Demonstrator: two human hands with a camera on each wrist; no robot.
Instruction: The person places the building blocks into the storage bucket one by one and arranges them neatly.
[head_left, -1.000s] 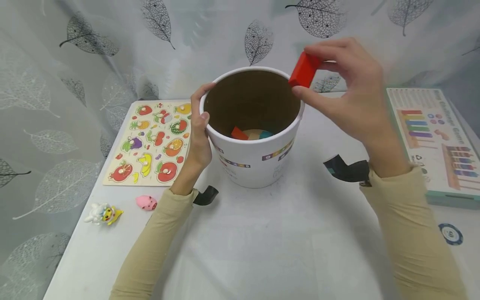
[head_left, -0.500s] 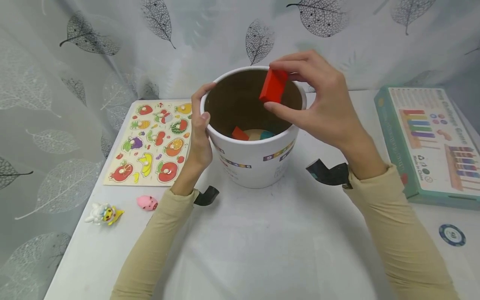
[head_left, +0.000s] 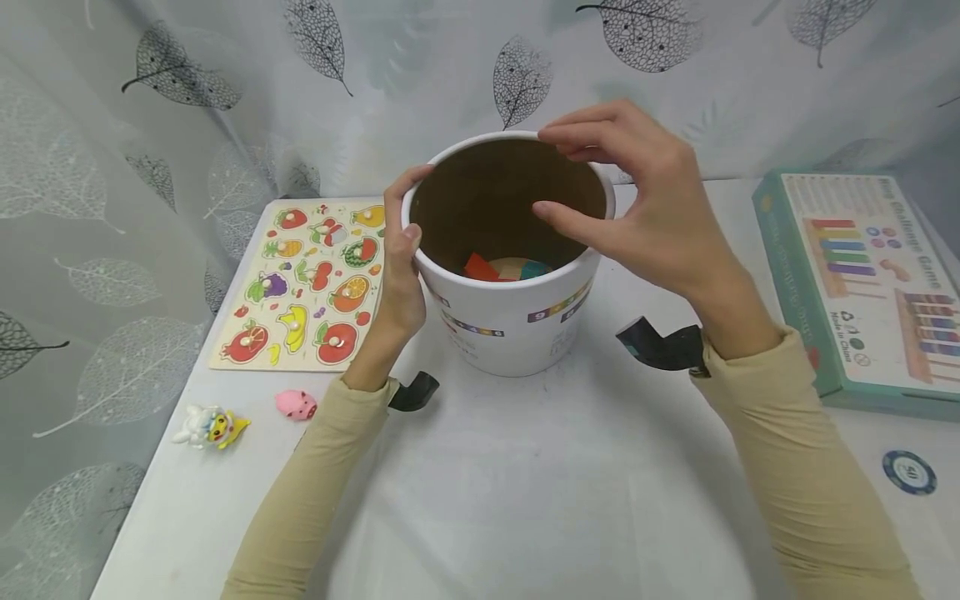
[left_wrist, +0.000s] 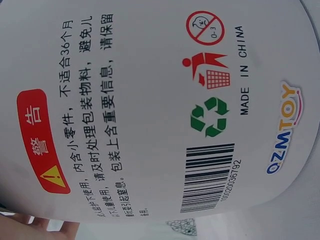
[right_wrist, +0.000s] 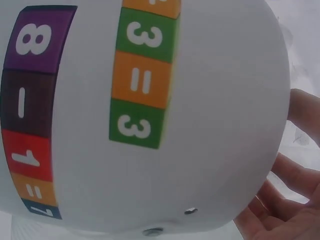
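A white bucket (head_left: 517, 325) with printed number strips stands upright on the table. My left hand (head_left: 402, 267) grips its left rim, thumb over the near edge and fingers outside. Above the right side of the rim is my right hand (head_left: 637, 192), thumb and fingers spread apart with nothing between them. Inside the bucket, a red block (head_left: 480, 267) and a teal block (head_left: 533, 269) show at the bottom; the near wall hides part of them. The left wrist view is filled by the bucket's printed side (left_wrist: 150, 100), the right wrist view by its number strips (right_wrist: 142, 80).
A wooden fruit puzzle board (head_left: 300, 283) lies left of the bucket. Nearer are a pink pig figure (head_left: 296, 405) and a yellow-and-white figure (head_left: 213, 427). On the right lie a teal game box (head_left: 862, 283) and a poker chip (head_left: 909, 472). A leaf-patterned curtain (head_left: 420, 75) hangs behind.
My right hand moved left over the bucket with a red block, then let go of it. More red now shows at the bucket's bottom. The left hand stayed on the rim.
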